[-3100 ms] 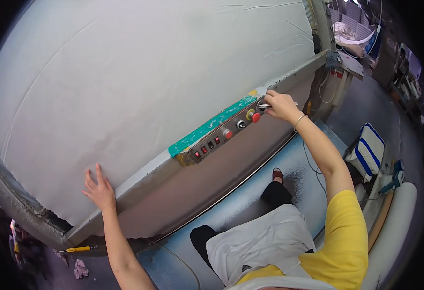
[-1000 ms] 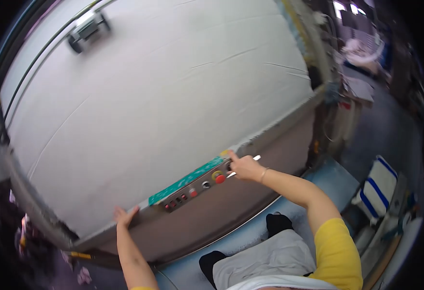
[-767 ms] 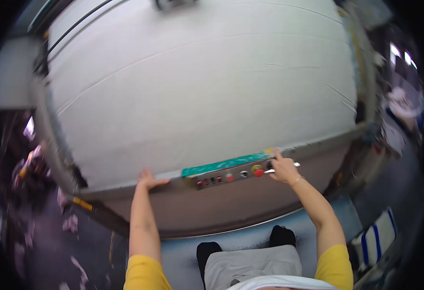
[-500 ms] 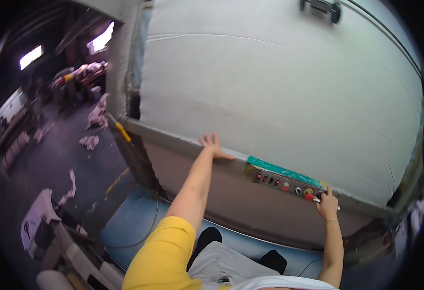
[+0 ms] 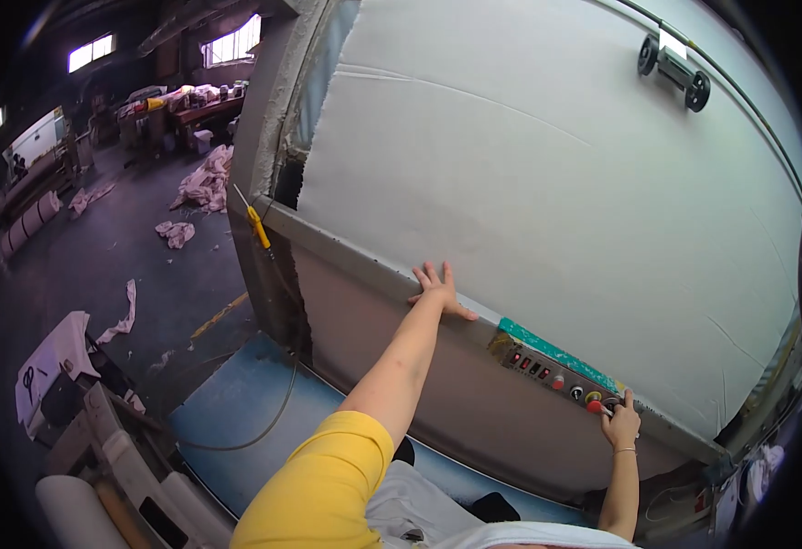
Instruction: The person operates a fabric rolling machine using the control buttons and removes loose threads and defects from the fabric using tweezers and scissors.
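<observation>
White sheet fills the centre and upper right of the frame, spread over a machine behind a grey rail that runs from left of centre down to the lower right. Left hand, centre of frame: splayed flat, grasping nothing; palm at the rail, fingertips over the sheet's near border, thumb laid along the rail. Right hand, lower right: index finger extended toward the rail top, other fingers curled at the right end of the panel, just beside a red button. A thin pale item shows at those curled fingers, too small to identify; cannot tell whether they clasp it, the panel's end or neither. Green strip lies along the panel's top edge, worn. Handling, judged by eye: sheet probably soft and thin, since it shows long creases at upper centre and lower right and a ragged border at upper left; light at any one spot, likely heavy and floppy as a whole. Best hold would be a flat, spread palm, or a pinch at the ragged border; pulling at a crease might set it deeper. Red button looks stiff and suited to a palm or fingertip. Wheeled block, upper right, rests on the sheet near a dark bar; presumably firm and heavier than the cloth beneath.
</observation>
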Available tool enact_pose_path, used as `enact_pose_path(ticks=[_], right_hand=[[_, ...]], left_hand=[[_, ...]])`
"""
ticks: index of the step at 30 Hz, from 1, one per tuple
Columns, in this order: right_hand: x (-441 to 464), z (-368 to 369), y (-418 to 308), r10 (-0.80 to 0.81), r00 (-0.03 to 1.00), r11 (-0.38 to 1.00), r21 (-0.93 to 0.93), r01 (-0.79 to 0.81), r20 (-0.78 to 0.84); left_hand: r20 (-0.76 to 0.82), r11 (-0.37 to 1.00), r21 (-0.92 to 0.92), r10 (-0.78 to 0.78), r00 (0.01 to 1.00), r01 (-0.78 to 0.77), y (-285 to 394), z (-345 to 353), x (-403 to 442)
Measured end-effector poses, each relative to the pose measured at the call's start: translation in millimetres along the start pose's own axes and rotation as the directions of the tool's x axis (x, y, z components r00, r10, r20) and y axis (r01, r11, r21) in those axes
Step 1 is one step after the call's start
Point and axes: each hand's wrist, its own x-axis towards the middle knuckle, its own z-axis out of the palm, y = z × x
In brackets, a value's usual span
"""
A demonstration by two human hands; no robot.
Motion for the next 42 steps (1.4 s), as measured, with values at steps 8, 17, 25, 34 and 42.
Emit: enact_pose_path(ticks=[8,17,25,34,42], right_hand=[[3,9,9,-0.026,1.000,1.000,-0.003,0.026,0.004],[1,14,11,0.021,1.000,1.000,0.012,-0.021,-0.008],[2,8,6,0.008,1.000,1.000,0.019,-0.008,0.017],[-4,2,0,0.050,0.999,0.997,0.063,-0.049,-0.021],[-9,3,0,0.084,0.996,0.993,0.078,-0.083,-0.008]], left_hand=[[0.042,0.988,-0.136,-0.070,0.997,0.075,6,-8,-13],[0.003,0.997,0.077,0.028,1.000,-0.028,0,3,4],[-0.017,0.998,0.045,0.036,0.999,-0.035,-2,1,0],[-0.053,0.998,0.056,0.036,0.998,-0.033,-5,9,10],[-0.043,0.995,0.103,0.008,0.999,-0.004,-7,7,12]])
